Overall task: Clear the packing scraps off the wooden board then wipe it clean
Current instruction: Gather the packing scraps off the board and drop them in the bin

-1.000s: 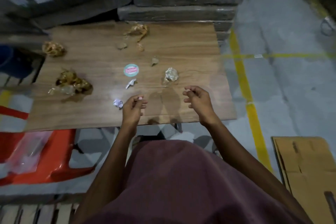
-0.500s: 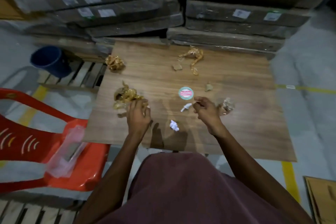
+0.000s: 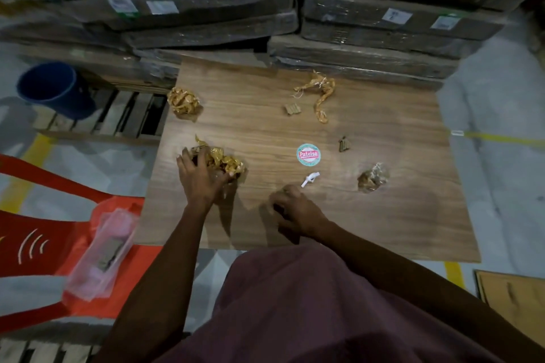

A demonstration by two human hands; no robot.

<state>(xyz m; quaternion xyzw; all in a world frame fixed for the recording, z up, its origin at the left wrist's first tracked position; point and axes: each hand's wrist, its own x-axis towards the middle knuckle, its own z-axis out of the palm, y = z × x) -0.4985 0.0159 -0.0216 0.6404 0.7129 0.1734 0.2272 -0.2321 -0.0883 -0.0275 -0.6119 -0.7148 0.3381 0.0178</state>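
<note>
Wooden board (image 3: 383, 215) lies flat, strewn with scraps. Left hand (image 3: 200, 177) grip clamped on crumpled tape wad (image 3: 224, 160) at board's left edge. Right hand (image 3: 295, 209) curled at near edge, grip state unclear, just beside white paper scrap (image 3: 310, 178). Round sticker (image 3: 308, 155) centre; clear wad (image 3: 373, 178) right.

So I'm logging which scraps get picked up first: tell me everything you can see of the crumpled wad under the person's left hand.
The crumpled wad is a loose bundle of shiny golden-brown packing tape or film, glossy and wrinkled, with a curled strip sticking up at its far left. It lies on the wooden board near the left edge. The left hand lies over its near-left part, fingers curled around it; a lift cannot be told.
</note>
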